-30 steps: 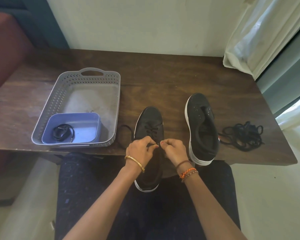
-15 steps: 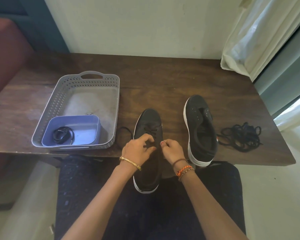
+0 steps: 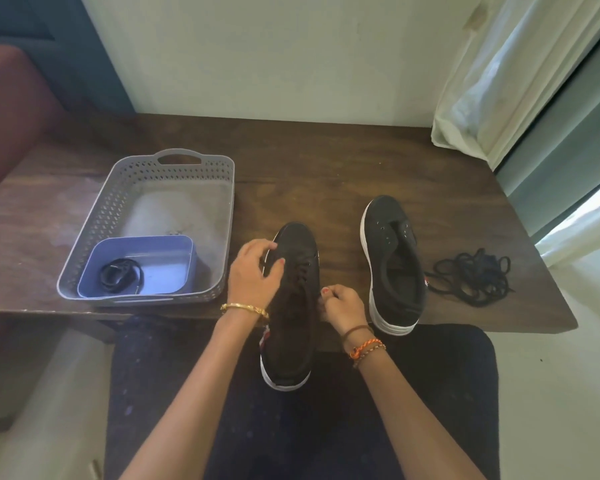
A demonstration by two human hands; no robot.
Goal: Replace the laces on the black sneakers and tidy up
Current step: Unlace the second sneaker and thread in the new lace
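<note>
Left hand (image 3: pixel 255 273) has come away from the right one since a second ago, sliding up the shoe toward the toe, where it was pinching at the eyelets beside its partner! Now its fingers are spread and loosely bent over the outer edge of the near sneaker (image 3: pixel 291 306), thumb across the upper, steadying rather than clamping. Right hand (image 3: pixel 342 304) has stayed low by the shoe's inner side, fingers curled tight as if pinching a lace end, though the lace itself is too dark against the shoe to make out, so that grip is a judgement. I'd read this as a pull-through: one hand bracing, the other drawing slack.

Nearest us, the sneaker's heel hangs off the table edge over the person's lap, toe pointing away, with lacing crossing the upper eyelets. Just right of it sits the second sneaker (image 3: pixel 394 265), flat on the wooden table (image 3: pixel 326 168), eyelets bare and tongue open, so that one looks still to be done. Right again, well apart, a tangled heap of black laces (image 3: pixel 471 277). Over on the left, the grey perforated basket (image 3: pixel 118 209) holds a blue tub (image 3: pixel 174 247), and inside that a coiled black lace (image 3: pixel 120 273).
</note>
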